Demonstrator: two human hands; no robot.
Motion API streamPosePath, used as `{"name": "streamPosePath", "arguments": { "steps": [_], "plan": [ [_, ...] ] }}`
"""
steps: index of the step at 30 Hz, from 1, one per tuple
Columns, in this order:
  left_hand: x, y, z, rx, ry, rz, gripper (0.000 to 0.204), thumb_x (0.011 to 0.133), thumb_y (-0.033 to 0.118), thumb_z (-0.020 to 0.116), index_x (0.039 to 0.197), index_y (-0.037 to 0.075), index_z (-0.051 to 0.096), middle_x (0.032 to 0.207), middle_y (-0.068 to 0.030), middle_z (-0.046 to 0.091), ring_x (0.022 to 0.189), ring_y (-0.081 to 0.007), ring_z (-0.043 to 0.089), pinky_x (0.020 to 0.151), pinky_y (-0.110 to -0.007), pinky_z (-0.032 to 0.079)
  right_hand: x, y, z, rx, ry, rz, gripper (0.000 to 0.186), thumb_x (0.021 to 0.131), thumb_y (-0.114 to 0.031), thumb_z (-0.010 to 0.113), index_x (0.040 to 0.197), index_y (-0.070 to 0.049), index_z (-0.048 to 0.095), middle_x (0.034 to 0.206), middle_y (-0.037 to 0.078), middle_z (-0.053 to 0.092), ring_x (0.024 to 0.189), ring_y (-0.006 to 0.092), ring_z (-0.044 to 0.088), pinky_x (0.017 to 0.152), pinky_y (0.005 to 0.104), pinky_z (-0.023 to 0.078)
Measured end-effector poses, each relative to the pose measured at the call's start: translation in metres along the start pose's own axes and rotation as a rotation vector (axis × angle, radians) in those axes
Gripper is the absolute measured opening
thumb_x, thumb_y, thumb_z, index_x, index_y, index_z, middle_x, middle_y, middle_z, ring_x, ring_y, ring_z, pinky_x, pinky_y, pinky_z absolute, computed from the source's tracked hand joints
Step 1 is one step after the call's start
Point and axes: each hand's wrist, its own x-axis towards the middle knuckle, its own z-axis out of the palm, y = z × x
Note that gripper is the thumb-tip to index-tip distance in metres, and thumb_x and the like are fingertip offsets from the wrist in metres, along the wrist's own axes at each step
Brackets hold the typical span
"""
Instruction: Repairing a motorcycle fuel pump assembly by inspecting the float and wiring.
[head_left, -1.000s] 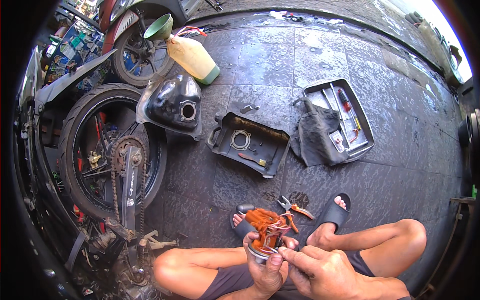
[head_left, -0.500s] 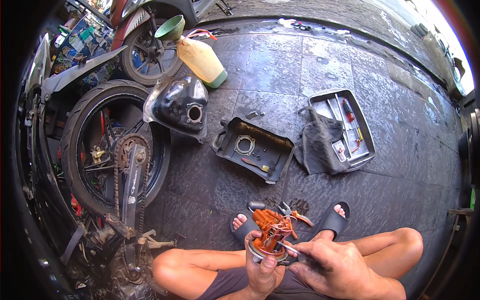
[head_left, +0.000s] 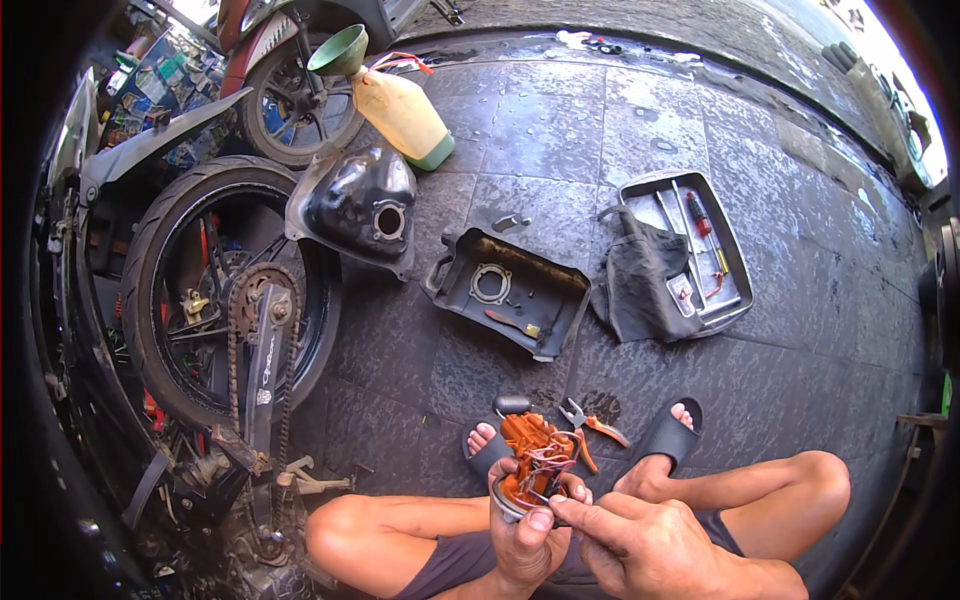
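Note:
In my left hand (head_left: pixel 522 535) I grip an orange fuel pump assembly (head_left: pixel 534 450) by its round, metal-rimmed base, with the thumb at the near edge. Loose thin wires run down its right side, and a dark float (head_left: pixel 512 404) sticks out at its far end. My right hand (head_left: pixel 640 540) is closed beside the base. A thin metal tool (head_left: pixel 540 497) shows only its tip against the pump's lower wires; my fingers hide the rest, so its kind is unclear. Pliers (head_left: pixel 596 425) with orange handles lie on the floor just beyond the pump, between my sandalled feet.
A black tray (head_left: pixel 455 300) with a ring, small bolts and a brush lies ahead. To its right is a tool case (head_left: pixel 738 235) under a dark cloth (head_left: pixel 645 280). A black fuel tank (head_left: pixel 355 205), a jug (head_left: pixel 405 115) with a green funnel, and a motorcycle wheel (head_left: pixel 150 300) stand left.
My right hand has moved left and closer to the pump, taking the thin tool's tip to its base. The pump has turned slightly, showing more of its wires.

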Motion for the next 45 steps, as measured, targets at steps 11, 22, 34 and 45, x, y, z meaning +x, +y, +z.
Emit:
{"name": "streamPosePath", "arguments": {
  "steps": [11,22,34,45],
  "plan": [
    [0.000,-0.007,-0.006,-0.014,-0.003,0.005,0.060,0.085,0.011,0.070,0.130,0.025,0.034,0.112,-0.0191,0.053,0.101,-0.0282,0.059,0.090,-0.044,0.053,0.000,0.012,0.012,0.079,0.152,-0.073,0.038,0.083,0.000,0.064,0.121,-0.001,0.063,0.083,0.018,0.063,0.071,0.0372,0.065,0.061,0.0406,0.052],
    [0.001,-0.018,-0.010,0.058,0.036,0.113,0.059,0.087,0.011,0.069,0.133,0.022,0.033,0.115,-0.0157,0.052,0.101,-0.0268,0.057,0.089,-0.044,0.050,-0.002,0.023,0.020,0.025,0.195,-0.062,0.034,0.083,-0.002,0.065,0.118,-0.003,0.066,0.081,0.017,0.064,0.069,0.0369,0.066,0.061,0.0411,0.052],
    [0.003,-0.015,-0.009,0.128,0.054,0.107,0.065,0.082,0.024,0.076,0.134,0.029,0.037,0.112,-0.0144,0.052,0.095,-0.0261,0.058,0.081,-0.041,0.055,-0.003,0.015,0.015,0.088,0.161,-0.021,0.034,0.083,-0.001,0.066,0.117,-0.002,0.066,0.084,0.019,0.066,0.073,0.0370,0.067,0.063,0.0405,0.053],
    [0.003,-0.013,0.000,0.131,0.106,0.101,0.067,0.081,0.023,0.077,0.134,0.026,0.035,0.112,-0.0130,0.052,0.095,-0.0254,0.059,0.080,-0.040,0.057,-0.002,0.018,0.018,0.077,0.167,-0.025,0.032,0.084,-0.005,0.068,0.116,-0.001,0.066,0.082,0.019,0.066,0.072,0.0373,0.067,0.062,0.0408,0.053]
  ]
}}
